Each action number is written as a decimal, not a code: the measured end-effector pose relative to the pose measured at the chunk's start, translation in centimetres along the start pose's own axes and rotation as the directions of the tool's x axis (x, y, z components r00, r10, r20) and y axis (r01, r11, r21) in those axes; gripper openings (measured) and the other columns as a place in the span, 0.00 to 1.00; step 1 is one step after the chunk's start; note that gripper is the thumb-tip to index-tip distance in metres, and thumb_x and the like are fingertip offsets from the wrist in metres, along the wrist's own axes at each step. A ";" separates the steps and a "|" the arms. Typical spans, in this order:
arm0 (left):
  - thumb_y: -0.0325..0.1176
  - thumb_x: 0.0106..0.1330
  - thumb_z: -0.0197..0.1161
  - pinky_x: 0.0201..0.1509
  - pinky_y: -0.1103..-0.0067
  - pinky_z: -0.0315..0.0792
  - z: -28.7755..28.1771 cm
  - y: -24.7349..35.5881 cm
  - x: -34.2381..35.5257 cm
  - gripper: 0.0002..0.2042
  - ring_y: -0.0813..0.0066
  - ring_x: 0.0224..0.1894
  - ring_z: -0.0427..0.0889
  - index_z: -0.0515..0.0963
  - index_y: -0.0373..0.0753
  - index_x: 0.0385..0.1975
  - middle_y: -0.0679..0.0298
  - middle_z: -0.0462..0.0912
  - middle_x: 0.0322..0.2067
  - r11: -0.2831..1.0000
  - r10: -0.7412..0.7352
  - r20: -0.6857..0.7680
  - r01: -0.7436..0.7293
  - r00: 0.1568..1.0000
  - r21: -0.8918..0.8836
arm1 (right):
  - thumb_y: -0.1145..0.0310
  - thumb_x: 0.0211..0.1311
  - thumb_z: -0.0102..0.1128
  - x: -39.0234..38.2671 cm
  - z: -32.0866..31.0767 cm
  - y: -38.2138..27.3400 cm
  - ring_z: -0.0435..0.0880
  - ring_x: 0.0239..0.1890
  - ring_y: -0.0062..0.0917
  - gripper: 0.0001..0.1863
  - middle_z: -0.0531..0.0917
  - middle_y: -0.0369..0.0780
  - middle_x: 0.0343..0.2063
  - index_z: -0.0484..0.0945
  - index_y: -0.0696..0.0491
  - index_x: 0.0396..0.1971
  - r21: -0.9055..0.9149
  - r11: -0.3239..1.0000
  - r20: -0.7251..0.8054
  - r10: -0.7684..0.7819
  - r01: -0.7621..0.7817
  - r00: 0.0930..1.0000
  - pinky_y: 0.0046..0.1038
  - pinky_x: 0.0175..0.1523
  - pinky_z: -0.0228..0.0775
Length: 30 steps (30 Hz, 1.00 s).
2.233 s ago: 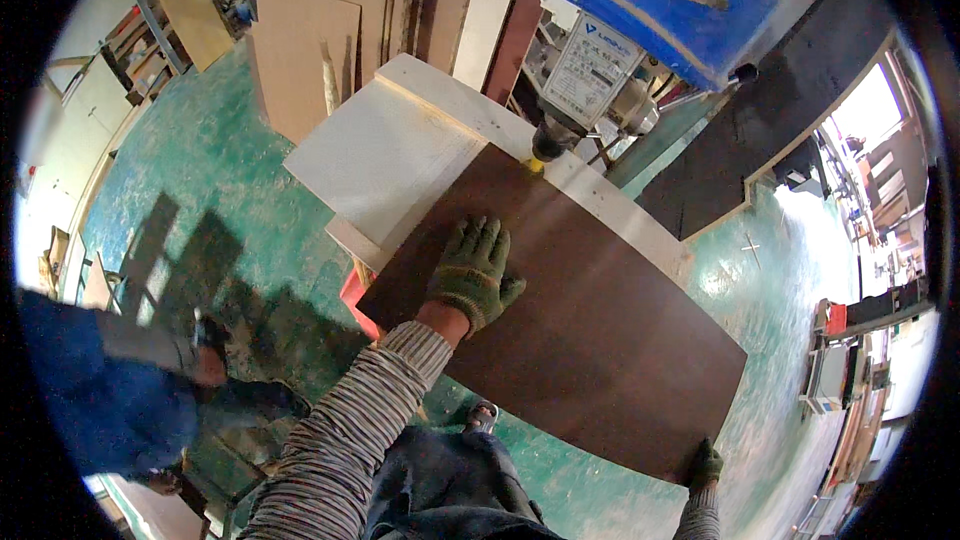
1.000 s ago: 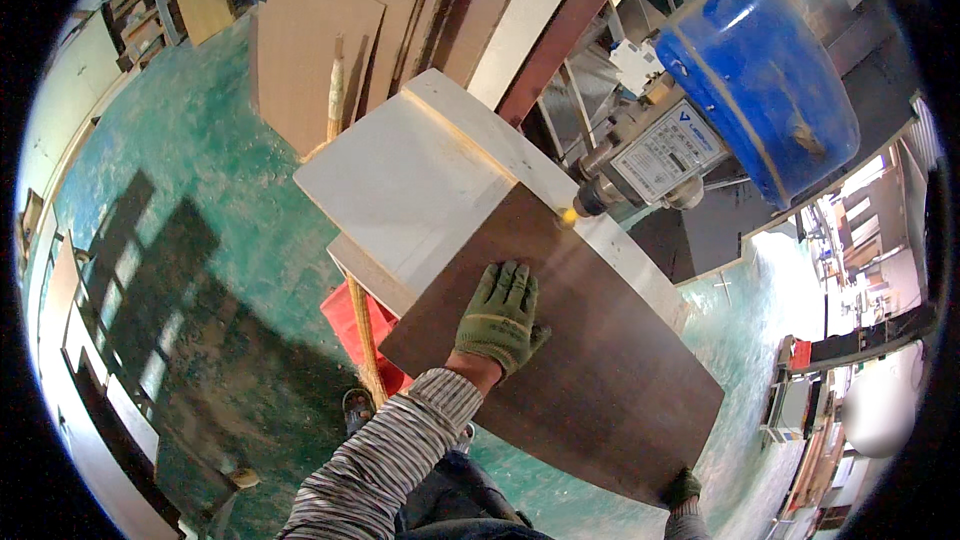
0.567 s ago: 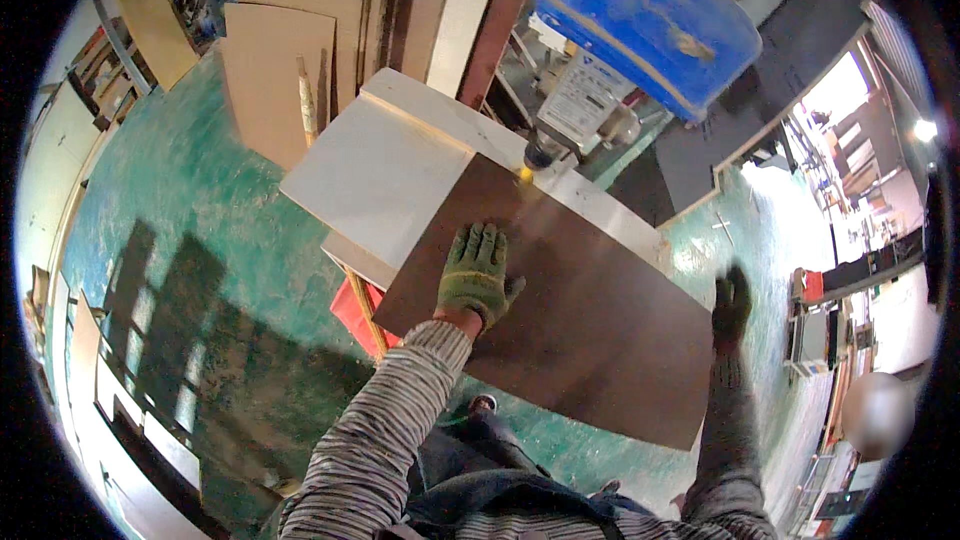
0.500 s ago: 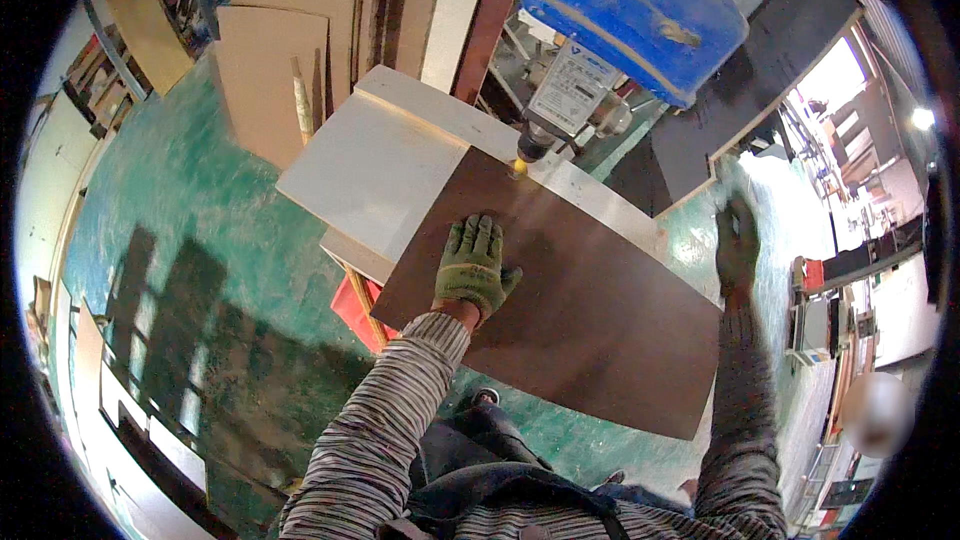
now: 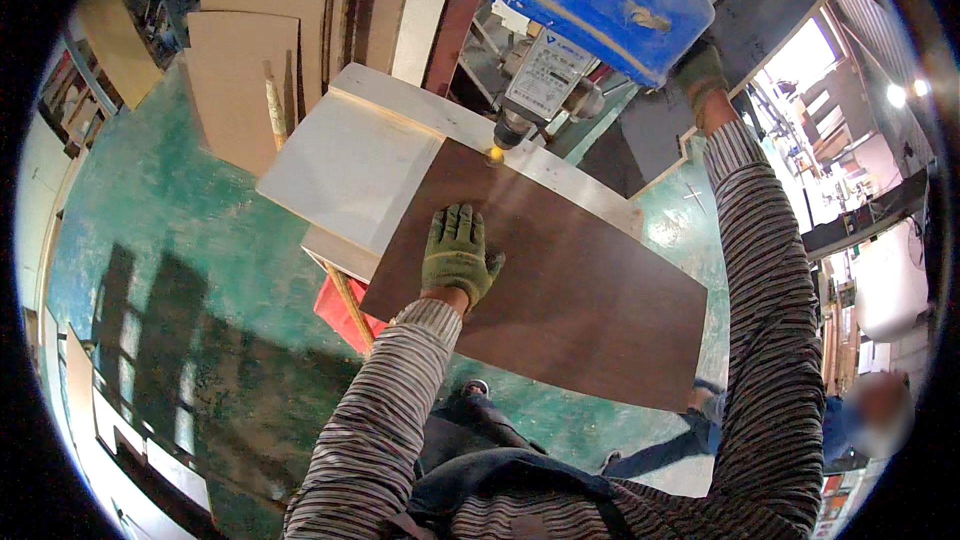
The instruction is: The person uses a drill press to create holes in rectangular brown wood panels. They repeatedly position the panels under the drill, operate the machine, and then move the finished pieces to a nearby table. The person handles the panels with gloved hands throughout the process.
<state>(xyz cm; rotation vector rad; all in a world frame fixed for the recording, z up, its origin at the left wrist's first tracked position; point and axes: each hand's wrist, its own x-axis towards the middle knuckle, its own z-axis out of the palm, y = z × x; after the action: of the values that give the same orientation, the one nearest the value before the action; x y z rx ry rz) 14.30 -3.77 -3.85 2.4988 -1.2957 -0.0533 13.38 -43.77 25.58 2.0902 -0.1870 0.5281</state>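
Note:
A dark brown board [image 5: 570, 280] lies on a pale grey worktable [image 5: 350, 160]. My left hand [image 5: 457, 255], in a green work glove, rests flat on the board's left part with its fingers stretched out. Beyond it stands a drill press with a blue cover [image 5: 610, 5]. Its chuck [image 5: 511, 130] points down, and a yellow piece [image 5: 494, 154] at its tip sits at the board's far edge. My right hand [image 5: 704, 80], gloved too, is raised at the right side of the blue cover. Its fingers are mostly hidden in the dark there, so its grip does not show.
Several boards [image 5: 245, 80] lean upright behind the table on the left. A red object [image 5: 345, 315] is under the table's left side. A dark panel [image 5: 640, 145] stands right of the drill press. Another person [image 5: 870, 420] is at the lower right, over the green floor.
My right hand has moved up and forward, from beside the board to the blue cover's right side. My left hand stays flat on the board. The view has shifted slightly.

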 end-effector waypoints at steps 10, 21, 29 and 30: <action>0.59 0.71 0.51 0.81 0.59 0.41 0.1 0.0 0.1 0.39 0.53 0.78 0.51 0.60 0.34 0.72 0.51 0.57 0.75 1.000 -0.019 0.020 0.019 1.000 0.004 | 0.65 0.67 0.61 0.1 -4.8 1.7 0.81 0.35 0.24 0.08 0.80 0.40 0.36 0.79 0.53 0.40 0.344 0.938 0.263 -0.052 -0.043 0.963 0.26 0.36 0.69; 0.60 0.73 0.47 0.81 0.59 0.40 0.7 -0.3 0.2 0.39 0.55 0.78 0.50 0.58 0.33 0.73 0.51 0.55 0.75 1.000 -0.007 0.032 0.007 0.999 0.025 | 0.62 0.64 0.64 -7.0 -12.4 -13.9 0.68 0.15 0.19 0.11 0.73 0.33 0.17 0.76 0.52 0.28 0.176 -0.481 0.908 -0.257 -0.859 0.330 0.24 0.18 0.53; 0.61 0.72 0.47 0.81 0.59 0.40 0.8 -0.6 0.1 0.41 0.53 0.78 0.50 0.57 0.32 0.73 0.51 0.54 0.75 1.000 -0.013 0.008 0.013 1.000 0.016 | 0.65 0.69 0.60 -10.1 -8.6 -17.3 0.65 0.12 0.22 0.08 0.71 0.33 0.17 0.78 0.55 0.39 0.184 -0.723 0.901 -0.147 -0.665 0.409 0.28 0.16 0.51; 0.61 0.72 0.47 0.81 0.59 0.40 0.7 -0.5 0.1 0.40 0.53 0.78 0.50 0.57 0.32 0.73 0.51 0.54 0.75 1.000 -0.016 0.005 0.016 1.000 0.014 | 0.65 0.69 0.60 -10.5 -7.6 -17.9 0.67 0.13 0.22 0.08 0.72 0.33 0.18 0.78 0.54 0.38 0.185 -0.711 0.923 -0.112 -0.679 0.369 0.29 0.17 0.53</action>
<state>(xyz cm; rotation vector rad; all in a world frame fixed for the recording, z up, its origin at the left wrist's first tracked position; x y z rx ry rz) 14.60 -3.76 -4.65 2.5226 -1.2823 -0.0553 7.62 -28.37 10.79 3.7841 -2.4329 0.8416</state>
